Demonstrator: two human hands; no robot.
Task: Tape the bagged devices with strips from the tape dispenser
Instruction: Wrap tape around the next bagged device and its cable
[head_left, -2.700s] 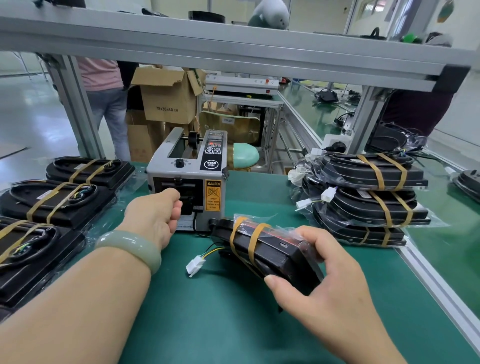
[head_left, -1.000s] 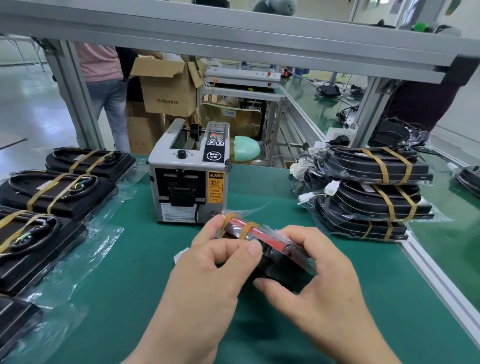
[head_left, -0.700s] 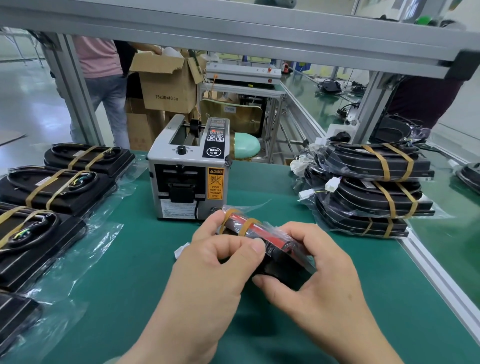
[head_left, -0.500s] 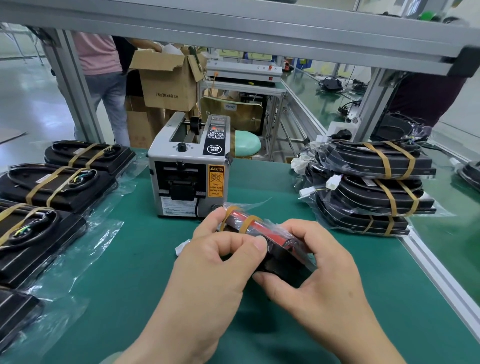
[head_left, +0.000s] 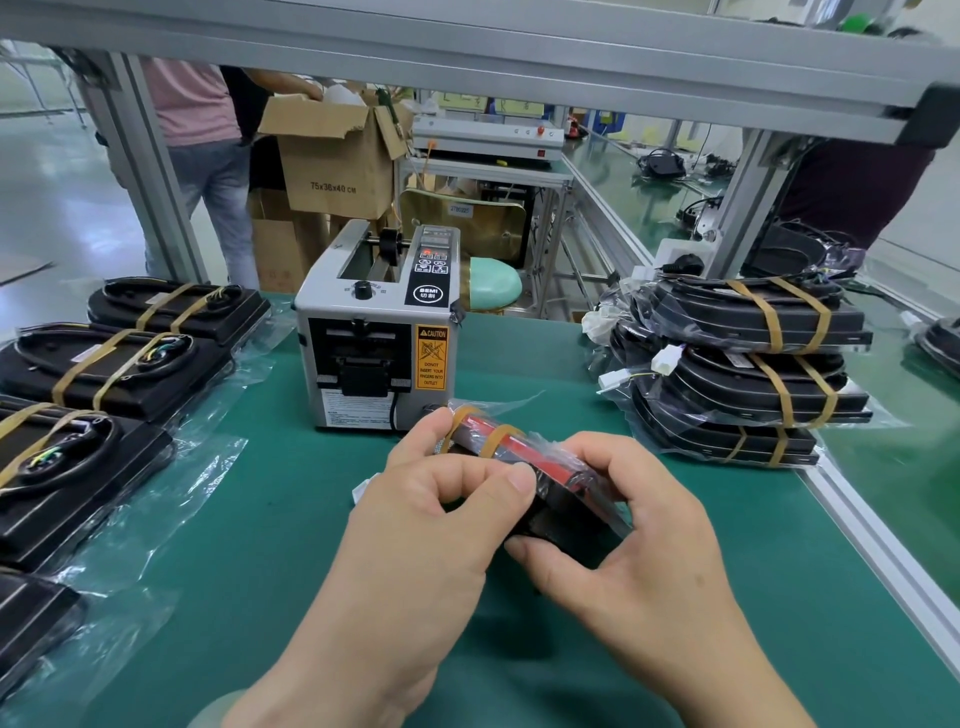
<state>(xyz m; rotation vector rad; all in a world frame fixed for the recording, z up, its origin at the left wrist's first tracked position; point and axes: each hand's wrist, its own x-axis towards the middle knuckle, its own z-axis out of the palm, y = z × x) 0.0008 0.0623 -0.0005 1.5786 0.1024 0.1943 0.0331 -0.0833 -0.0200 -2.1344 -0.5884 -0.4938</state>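
While the left hand (head_left: 415, 519) pinches its top edge and the right hand (head_left: 639, 545) curls round its end, the device (head_left: 550, 465) is held tilted just in front of the dispenser (head_left: 379, 332). Taped stack (head_left: 743, 374) right of the dispenser, row (head_left: 119, 364) of more left; hands hide much of the device.

green table (head_left: 270, 545) with a metal rail along its right edge. the dispenser (head_left: 376, 332) stands mid-back. taped bagged devices (head_left: 119, 364) lie in a row on the left; a stack (head_left: 743, 374) of more sits right.
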